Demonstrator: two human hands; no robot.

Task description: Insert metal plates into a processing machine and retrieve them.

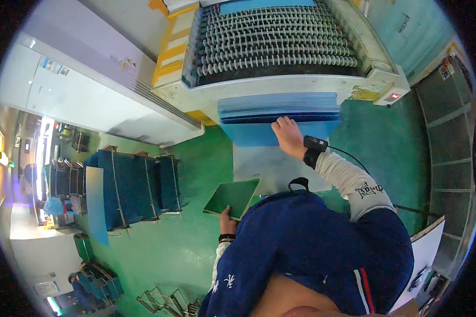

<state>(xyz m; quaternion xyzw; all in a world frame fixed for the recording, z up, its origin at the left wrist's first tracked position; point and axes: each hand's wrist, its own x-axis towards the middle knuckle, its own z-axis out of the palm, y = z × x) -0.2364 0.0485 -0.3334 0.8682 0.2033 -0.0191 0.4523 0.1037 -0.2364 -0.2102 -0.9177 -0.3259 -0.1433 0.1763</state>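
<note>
My right hand [289,136] reaches forward and rests on a stack of thin blue sheets [279,108] lying at the outfeed of a roller conveyor machine [275,42]; the fingers press on the top of the blue sheet [254,134] hanging off the front. Whether they pinch a sheet I cannot tell. My left hand [228,218] grips the near edge of a flat green panel [232,196], held tilted at waist height. Both wrists carry dark bands. A pale grey-blue board [264,166] lies below the stack.
A rack cart [135,187] packed with upright blue sheets stands to the left on the green floor [169,248]. A white cabinet [74,90] runs along the upper left. More carts [98,285] and a person stand at the lower left. A white board [426,253] leans at the right.
</note>
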